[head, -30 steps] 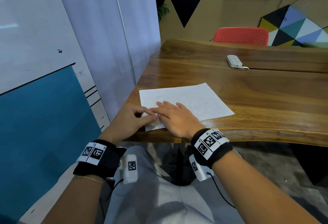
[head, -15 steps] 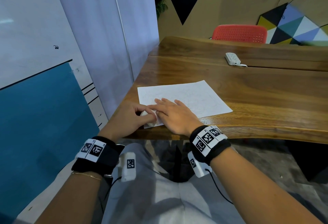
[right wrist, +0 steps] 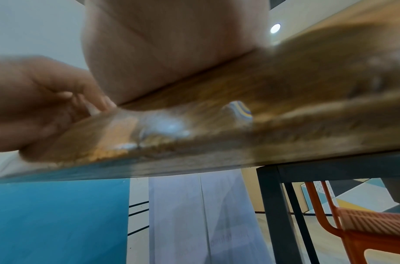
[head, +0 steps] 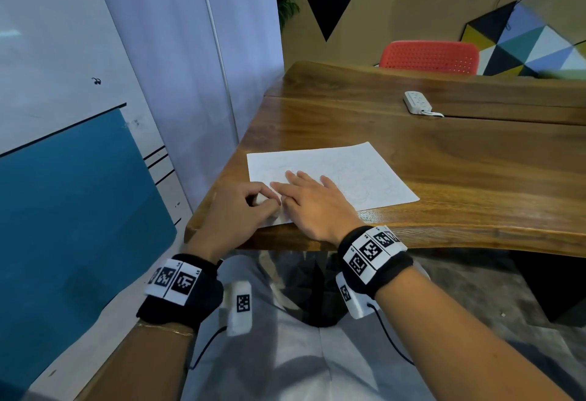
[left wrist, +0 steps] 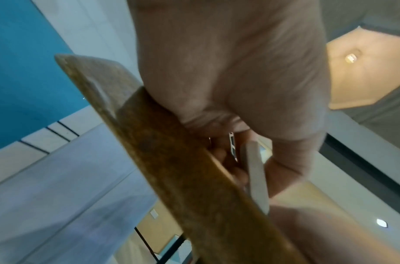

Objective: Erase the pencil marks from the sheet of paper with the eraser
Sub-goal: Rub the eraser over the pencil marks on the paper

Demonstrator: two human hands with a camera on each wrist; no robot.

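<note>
A white sheet of paper (head: pixel 348 172) with faint pencil lines lies near the front left corner of the wooden table (head: pixel 459 178). My left hand (head: pixel 264 203) rests at the sheet's near left corner with its fingers curled round a small white eraser (head: pixel 260 200), which is mostly hidden. Just to its right, my right hand (head: pixel 301 186) lies flat on the paper, fingers straight. The left wrist view shows the curled left hand (left wrist: pixel 228 89) at the table edge (left wrist: pixel 171 169). In the blurred right wrist view, the right palm (right wrist: pixel 171 44) presses on the table beside the left hand (right wrist: pixel 42 100).
A white power strip (head: pixel 418 103) lies at the far side of the table, with a red chair (head: pixel 429 54) behind it. A white and blue wall panel (head: pixel 79 178) stands close on the left. A dark table leg (right wrist: pixel 275 205) is under the table.
My left hand's fingers have curled in a little over the paper's near corner, and the eraser now shows between them. The right hand has stayed flat on the paper.
</note>
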